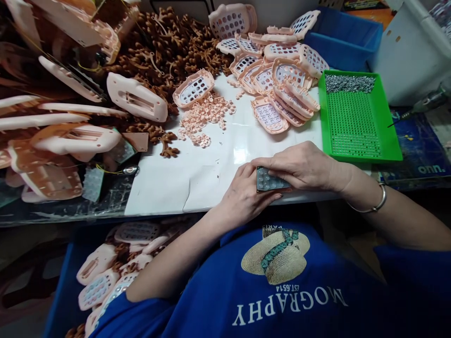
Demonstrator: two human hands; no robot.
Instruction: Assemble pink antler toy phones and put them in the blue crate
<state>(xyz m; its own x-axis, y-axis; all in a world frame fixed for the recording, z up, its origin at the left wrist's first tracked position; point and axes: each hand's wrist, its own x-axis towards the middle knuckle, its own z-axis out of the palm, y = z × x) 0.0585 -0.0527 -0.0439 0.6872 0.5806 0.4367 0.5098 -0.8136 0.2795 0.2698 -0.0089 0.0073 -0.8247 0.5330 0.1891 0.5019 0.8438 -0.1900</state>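
Observation:
Both my hands hold one small grey keypad mat with rows of bumps (pixel 268 180) at the near edge of the white sheet (pixel 197 169). My left hand (pixel 243 195) cups it from below and the left, fingers curled under. My right hand (pixel 303 165) lies over its top, fingers pressed on its upper edge. A strip of brown board shows under the mat.
Pink perforated shells (pixel 278 80) are heaped at the back. Small pink buttons (pixel 206 115) lie loose on the sheet. Brown rubber pieces (pixel 165 47) pile at back left. A green tray with screws (pixel 357 115) stands right. A blue bin (pixel 102 277) of shells sits below.

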